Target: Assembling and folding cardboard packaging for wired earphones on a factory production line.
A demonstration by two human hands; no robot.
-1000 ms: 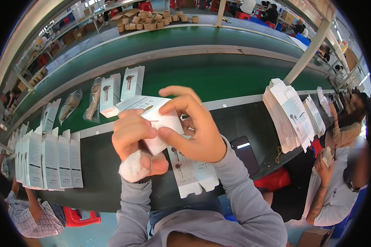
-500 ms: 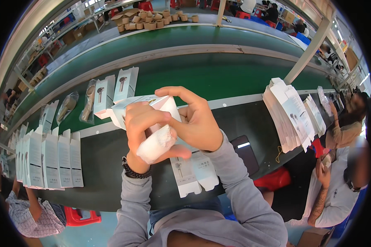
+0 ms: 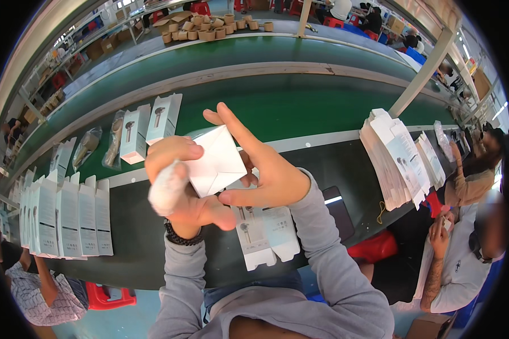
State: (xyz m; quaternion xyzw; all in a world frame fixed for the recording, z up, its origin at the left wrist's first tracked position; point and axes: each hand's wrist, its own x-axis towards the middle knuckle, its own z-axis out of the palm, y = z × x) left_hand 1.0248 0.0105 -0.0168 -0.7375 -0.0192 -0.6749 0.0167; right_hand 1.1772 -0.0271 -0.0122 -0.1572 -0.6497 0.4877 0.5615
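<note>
My left hand [image 3: 178, 181], one finger wrapped in white, grips a small white carton [image 3: 218, 161]. The carton is tilted so that a folded end with crease lines faces up at me. On its right side is my right hand [image 3: 271, 175], its thumb and forefinger stretched wide apart. The other right fingers are partly hidden beside the carton, and whether they touch it I cannot tell. Beneath both hands a flattened printed carton [image 3: 266, 234] lies on the dark table.
Upright cartons [image 3: 68, 220] stand in a row at left. Two cartons [image 3: 164, 116] and bagged showerhead-like items [image 3: 87, 148] rest on the green belt [image 3: 300, 101]. At right are a stack of flat cartons [image 3: 387, 164], a phone [image 3: 338, 212] and a seated co-worker [image 3: 464, 254].
The carton's end, with an open flap before, now shows folded flat and turned toward me. My right fingers have spread away from it. My left hand has shifted left.
</note>
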